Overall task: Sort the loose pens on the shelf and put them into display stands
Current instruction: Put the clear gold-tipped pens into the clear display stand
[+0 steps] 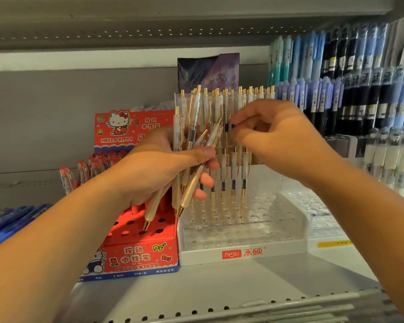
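Note:
My left hand (159, 166) grips a bundle of several gold-and-clear pens (191, 183), tips pointing down and left, above the red stand. My right hand (278, 138) is raised just to the right of the bundle, its fingertips pinching the dark grip of one pen (226, 127) standing among the upright ones. A clear stepped display stand (243, 238) with a white base sits on the shelf below. Its back rows hold several matching gold pens (233, 183); the front holes are bare.
A red Hello Kitty stand (140, 252) with open holes sits left of the clear stand, red pens (89, 171) behind it. Blue pens (7, 220) lie at far left. Racks of blue and black pens (350, 89) fill the right. The perforated shelf edge (219, 308) runs along the front.

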A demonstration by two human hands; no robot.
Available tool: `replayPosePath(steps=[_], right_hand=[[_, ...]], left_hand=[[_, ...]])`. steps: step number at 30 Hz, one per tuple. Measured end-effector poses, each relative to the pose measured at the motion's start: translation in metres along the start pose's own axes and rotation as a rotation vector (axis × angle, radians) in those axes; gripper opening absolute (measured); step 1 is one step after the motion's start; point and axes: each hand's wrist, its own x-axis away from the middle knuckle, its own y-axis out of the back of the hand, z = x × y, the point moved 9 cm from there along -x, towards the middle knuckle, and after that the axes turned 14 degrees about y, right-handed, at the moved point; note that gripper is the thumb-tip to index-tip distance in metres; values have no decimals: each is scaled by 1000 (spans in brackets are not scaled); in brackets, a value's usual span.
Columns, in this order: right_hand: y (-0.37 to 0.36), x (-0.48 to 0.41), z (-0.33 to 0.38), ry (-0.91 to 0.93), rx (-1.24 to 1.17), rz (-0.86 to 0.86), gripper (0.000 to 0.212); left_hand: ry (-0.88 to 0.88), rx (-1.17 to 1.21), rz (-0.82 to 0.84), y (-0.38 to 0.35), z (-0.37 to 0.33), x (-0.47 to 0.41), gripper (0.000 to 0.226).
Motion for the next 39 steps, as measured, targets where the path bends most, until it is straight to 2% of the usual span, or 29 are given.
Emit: replayPosePath(steps=[3, 8, 14, 18, 21, 25, 27, 31, 34, 37, 39], right_hand=[[-13, 5, 5, -84, -290, 9, 19], [-16, 7, 1, -163, -509, -43, 21], [-8, 7, -4, -218, -711, -189, 22], [5, 5, -10, -212, -688, -263, 22], [15, 3, -16, -216, -633, -254, 24], [25, 3, -18, -167, -312, -187, 27], [24, 2, -19, -181, -234, -174, 32], [17, 2, -26, -255, -322, -188, 28], [10, 5, -28, -277, -319, -141, 27], [6, 5, -28, -191, -111, -11, 24], [-1, 9, -34, -251, -75, 90, 28]], left_hand=[[-10, -19, 26, -5, -1, 1, 31], [-7, 8, 77, -9, 0, 2, 27], [-25, 72, -17, 2, 0, -2, 14], [-87, 10, -64, 4, -6, -1, 17], [-95, 21, -66, 4, -6, -1, 19], [-75, 88, -8, 0, -4, -2, 20], [-69, 89, 6, -1, -4, -1, 20], [-64, 106, 27, -2, -3, -2, 14], [-55, 107, 39, -3, -2, -3, 20], [-48, 101, 61, -6, -3, -2, 28], [-44, 121, 75, -7, -3, -2, 27]])
